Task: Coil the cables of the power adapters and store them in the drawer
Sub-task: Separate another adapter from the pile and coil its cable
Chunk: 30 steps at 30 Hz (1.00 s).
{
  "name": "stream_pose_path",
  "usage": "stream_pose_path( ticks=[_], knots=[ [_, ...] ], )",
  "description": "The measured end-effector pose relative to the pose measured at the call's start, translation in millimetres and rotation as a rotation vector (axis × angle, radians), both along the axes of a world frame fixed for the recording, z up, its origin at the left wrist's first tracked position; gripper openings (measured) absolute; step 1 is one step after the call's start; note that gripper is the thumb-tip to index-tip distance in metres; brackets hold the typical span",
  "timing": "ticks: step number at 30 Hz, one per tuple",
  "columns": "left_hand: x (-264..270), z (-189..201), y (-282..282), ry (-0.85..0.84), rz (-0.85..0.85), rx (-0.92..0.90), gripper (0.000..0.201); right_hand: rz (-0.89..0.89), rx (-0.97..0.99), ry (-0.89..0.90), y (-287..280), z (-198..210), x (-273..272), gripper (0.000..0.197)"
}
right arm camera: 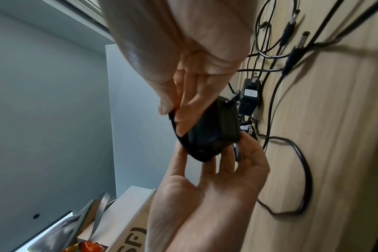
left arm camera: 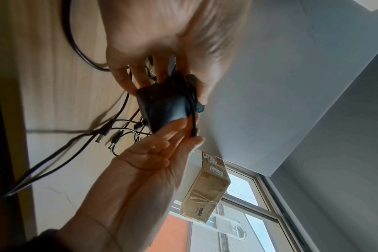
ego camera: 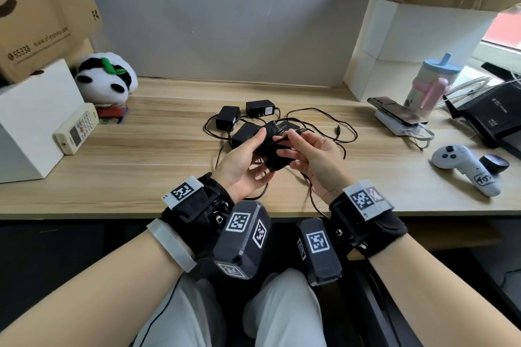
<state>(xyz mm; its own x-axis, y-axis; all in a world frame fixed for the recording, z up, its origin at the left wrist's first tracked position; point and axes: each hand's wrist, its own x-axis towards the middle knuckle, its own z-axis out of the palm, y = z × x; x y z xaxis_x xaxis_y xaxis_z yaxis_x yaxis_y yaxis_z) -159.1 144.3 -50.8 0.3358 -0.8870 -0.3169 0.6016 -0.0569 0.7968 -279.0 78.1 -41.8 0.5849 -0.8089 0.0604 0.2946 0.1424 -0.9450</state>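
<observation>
My left hand (ego camera: 242, 158) grips a black power adapter (ego camera: 272, 153) just above the wooden desk (ego camera: 141, 177). In the left wrist view my fingers and thumb curl round the adapter (left arm camera: 162, 107). My right hand (ego camera: 307, 149) pinches its thin black cable (ego camera: 284, 136) near the plug end, between thumb and forefinger. The cable (right arm camera: 174, 126) runs across the adapter (right arm camera: 214, 129), and more of it trails over the desk's front edge. Three more adapters (ego camera: 227, 118) (ego camera: 260, 108) (ego camera: 245, 134) lie behind my hands in a tangle of loose cables (ego camera: 338, 132). No drawer shows.
A panda plush (ego camera: 105, 76), a remote (ego camera: 76, 128) and a white box (ego camera: 31, 118) stand at the left. At the right are a phone on a power bank (ego camera: 400, 114), a bottle (ego camera: 431, 82), a white controller (ego camera: 465, 166) and a black router (ego camera: 493, 115).
</observation>
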Motion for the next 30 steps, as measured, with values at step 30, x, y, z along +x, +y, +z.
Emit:
stream_pose_path(
  ticks=[30],
  knots=[
    [9, -43, -5, -0.080, -0.003, -0.046, 0.031, -0.045, -0.672, 0.715, -36, -25, 7, 0.021]
  ],
)
